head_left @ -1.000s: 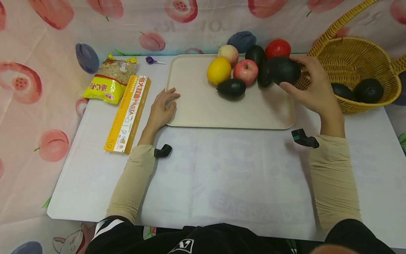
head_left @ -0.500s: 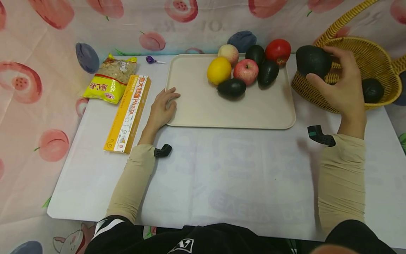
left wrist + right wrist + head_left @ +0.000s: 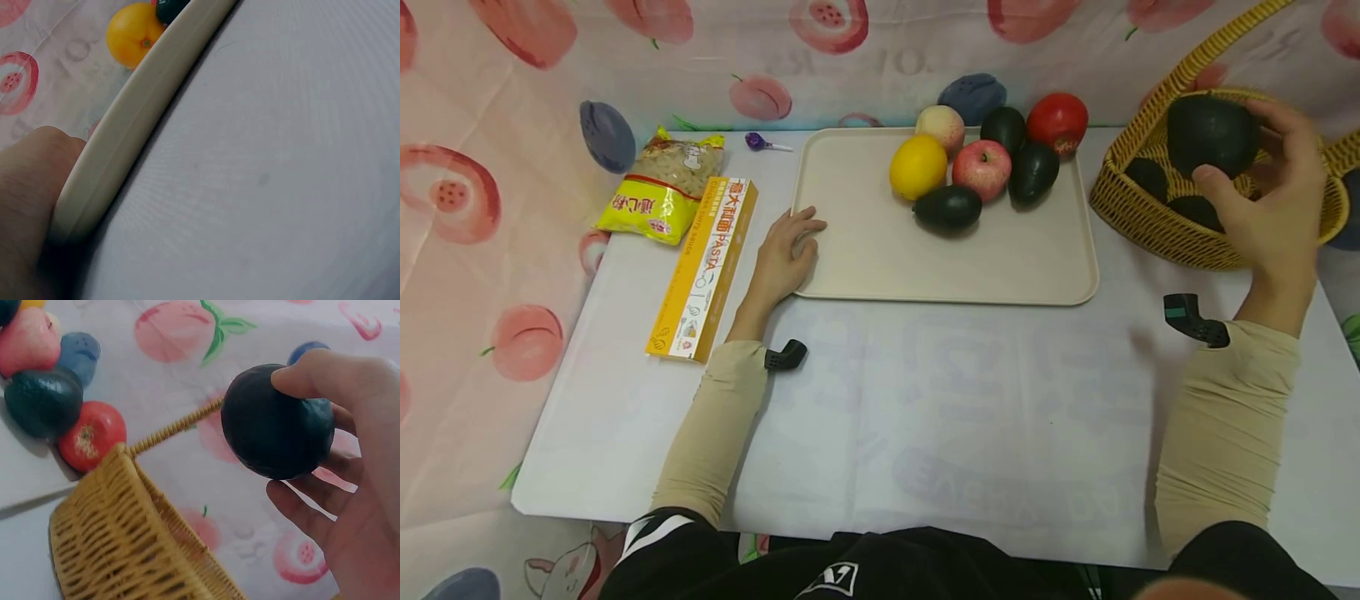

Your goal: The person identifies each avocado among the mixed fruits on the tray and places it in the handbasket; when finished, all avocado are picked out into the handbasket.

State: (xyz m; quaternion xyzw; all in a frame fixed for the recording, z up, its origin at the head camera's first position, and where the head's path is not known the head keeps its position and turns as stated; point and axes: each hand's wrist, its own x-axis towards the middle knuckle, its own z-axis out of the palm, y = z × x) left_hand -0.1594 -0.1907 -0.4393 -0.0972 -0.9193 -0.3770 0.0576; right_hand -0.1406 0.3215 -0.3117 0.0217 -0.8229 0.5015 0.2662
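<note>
My right hand (image 3: 1273, 192) grips a dark green avocado (image 3: 1212, 135) above the wicker basket (image 3: 1138, 225), thumb on one side and fingers on the other. In the right wrist view the same avocado (image 3: 278, 422) is held up beyond the basket's rim. Two more dark avocados lie inside the basket, partly hidden. My left hand (image 3: 782, 254) rests on the left edge of the beige tray (image 3: 880, 271), fingers loosely spread. On the tray are an apple (image 3: 981, 171), a yellow citrus fruit (image 3: 918, 167), a peach (image 3: 942, 127) and several avocados (image 3: 948, 208).
A tomato (image 3: 1057, 123) sits at the tray's back right corner, near the basket. Left of the tray lie a yellow pasta box (image 3: 702, 271), a bag of dry food (image 3: 662, 185) and a purple lollipop (image 3: 756, 142). The basket's tall handle (image 3: 1210, 54) arches over it.
My right hand has carried the avocado rightward from over the tray to above the basket, uncovering the avocado and tomato behind it. The left hand has stayed still.
</note>
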